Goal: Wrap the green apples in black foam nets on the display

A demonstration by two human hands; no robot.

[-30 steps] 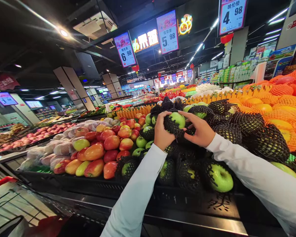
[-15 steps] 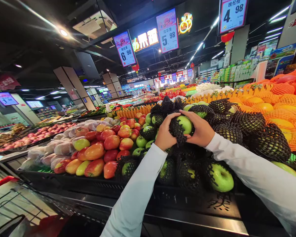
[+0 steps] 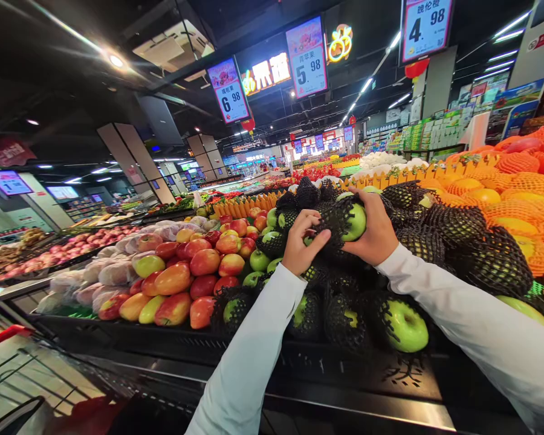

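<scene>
A green apple [image 3: 356,222] is held above the pile, its right side bare and its left side covered by a black foam net [image 3: 334,219]. My right hand [image 3: 377,234] is closed round the apple from the right, thumb below and fingers over the top. On the other side my left hand [image 3: 301,243] pinches the net's left end between thumb and bent fingers. Below them lie several netted green apples, one of which shows much bare skin [image 3: 407,325] at the front edge.
Red apples [image 3: 206,261] are heaped to the left, with pale foam-wrapped fruit [image 3: 118,269] beyond them. Oranges in orange nets [image 3: 514,199] lie on the right. The display's metal front edge [image 3: 358,408] runs below my arms. A shopping cart [image 3: 22,368] stands at lower left.
My right hand has moved a little right with the apple. My left hand has slid off the apple's side and now pinches the net's end, leaving a wider gap between the hands.
</scene>
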